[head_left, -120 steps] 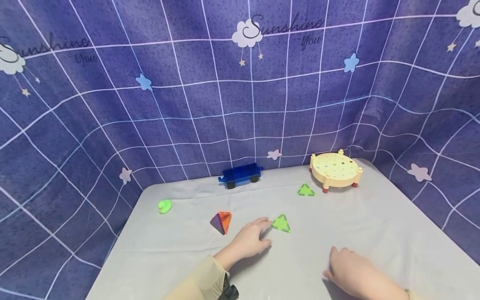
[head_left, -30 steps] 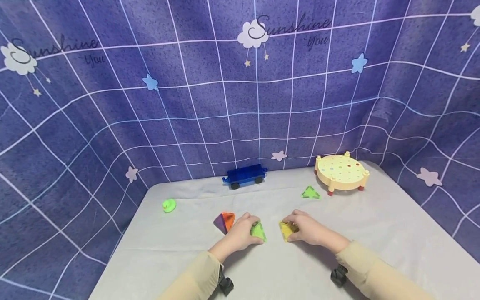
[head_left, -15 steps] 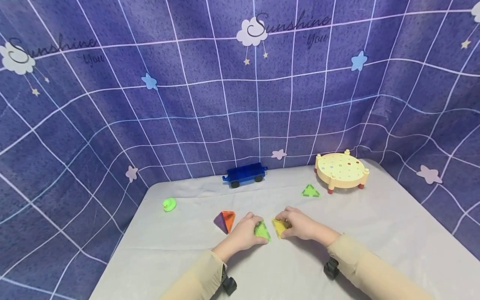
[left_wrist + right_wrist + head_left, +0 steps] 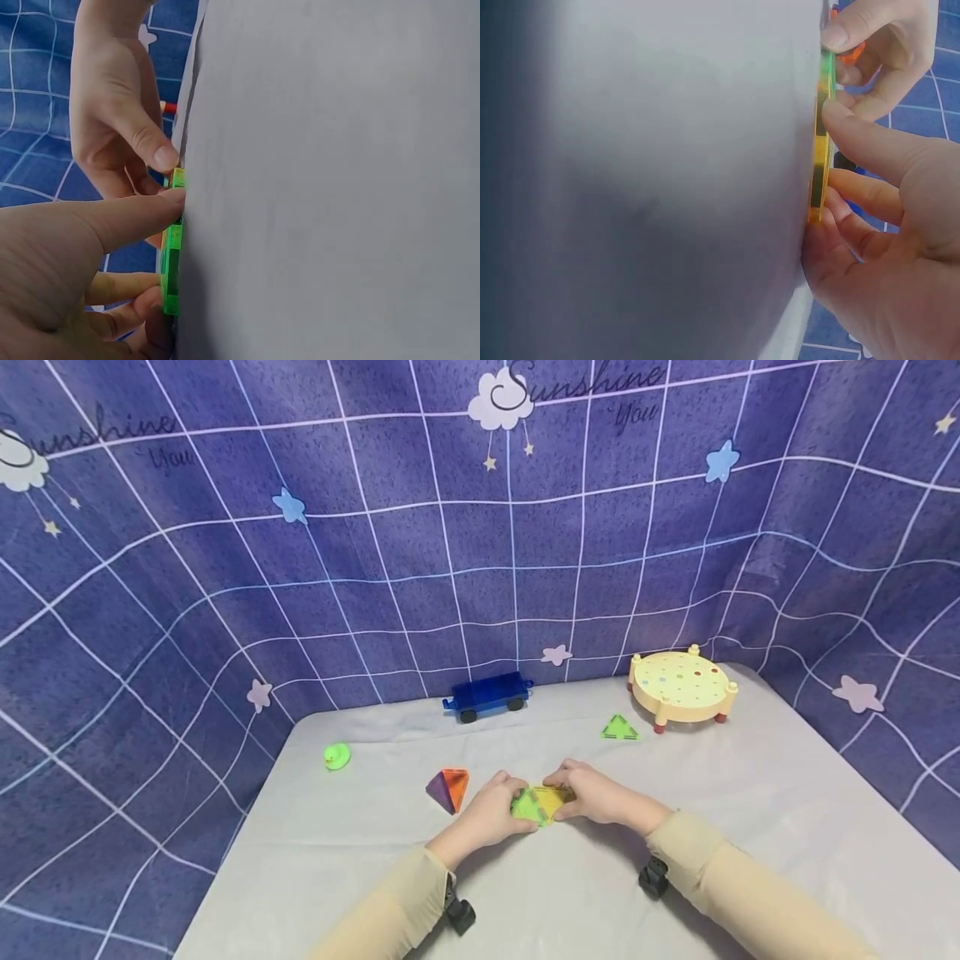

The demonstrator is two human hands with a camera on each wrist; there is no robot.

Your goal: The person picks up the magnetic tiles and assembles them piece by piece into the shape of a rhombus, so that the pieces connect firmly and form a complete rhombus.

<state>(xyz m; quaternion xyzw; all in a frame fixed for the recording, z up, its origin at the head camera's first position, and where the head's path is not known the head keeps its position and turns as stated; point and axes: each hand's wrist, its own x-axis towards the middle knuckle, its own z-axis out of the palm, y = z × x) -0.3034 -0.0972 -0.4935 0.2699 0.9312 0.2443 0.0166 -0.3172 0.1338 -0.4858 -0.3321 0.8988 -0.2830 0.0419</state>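
In the head view my left hand (image 4: pixel 487 814) pinches a green triangular magnetic tile (image 4: pixel 529 807) between thumb and fingers. Opposite it, my right hand (image 4: pixel 596 795) pinches a yellow triangular magnetic tile (image 4: pixel 550 799). The two tiles lie low at the table, their edges meeting. From the left wrist the green tile (image 4: pixel 172 270) appears edge-on, with the left thumb on its near side. The yellow tile (image 4: pixel 819 161) shows edge-on in the right wrist view, the right thumb against it. Fingers partly cover both tiles.
A purple and orange tile piece (image 4: pixel 450 788) sits left of the hands. Farther back are a green toy duck (image 4: pixel 337 756), a blue wheeled cart (image 4: pixel 489 695), another green triangle (image 4: pixel 619 727) and a cream round toy stand (image 4: pixel 682 685). A patterned curtain (image 4: pixel 390 543) rises behind the grey tabletop (image 4: pixel 315 877).
The left hand took hold of the green tile and the right brought in a yellow one. Over the last second the hands came together until the tiles' edges met.
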